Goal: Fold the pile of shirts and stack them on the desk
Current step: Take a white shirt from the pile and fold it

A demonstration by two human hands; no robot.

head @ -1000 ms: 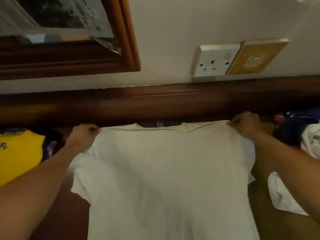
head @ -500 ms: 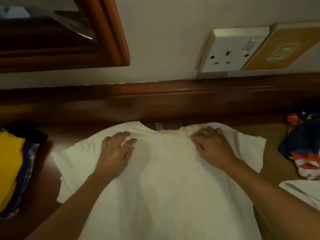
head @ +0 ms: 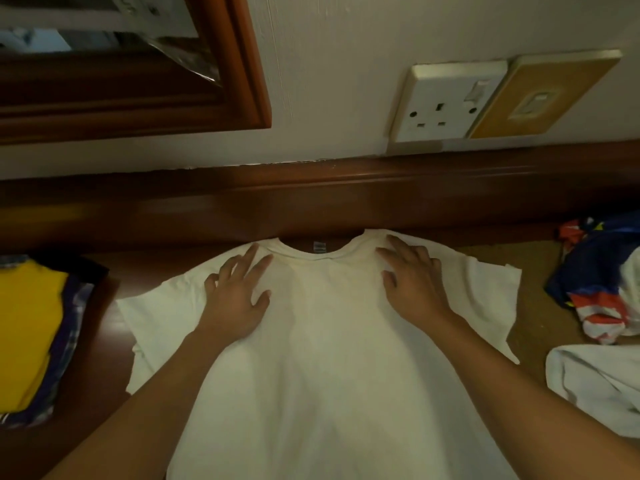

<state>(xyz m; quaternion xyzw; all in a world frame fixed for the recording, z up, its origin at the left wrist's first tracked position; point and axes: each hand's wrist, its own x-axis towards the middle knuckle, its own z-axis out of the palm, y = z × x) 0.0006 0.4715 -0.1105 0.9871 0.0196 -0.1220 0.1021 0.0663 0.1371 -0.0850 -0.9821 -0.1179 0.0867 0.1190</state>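
Head view, white shirt (head: 322, 358) spread flat on the bench (head: 104, 296), collar at 12 o'clock, left hand (head: 235, 299) and right hand (head: 412, 282) pressing its shoulders, fingers (head: 250, 255) splayed flat, yellow shirt (head: 24, 327) at 9 o'clock

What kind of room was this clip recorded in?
Probably a bedroom or hotel room: a dark wooden desk against a wall with a power socket and a wood-framed mirror or picture, a white shirt spread beside folded clothes.

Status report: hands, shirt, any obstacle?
Left hand, right hand open, flat on white T-shirt. Shirt spread unfolded on dark wooden desk. Folded yellow shirt alongside, not touching.
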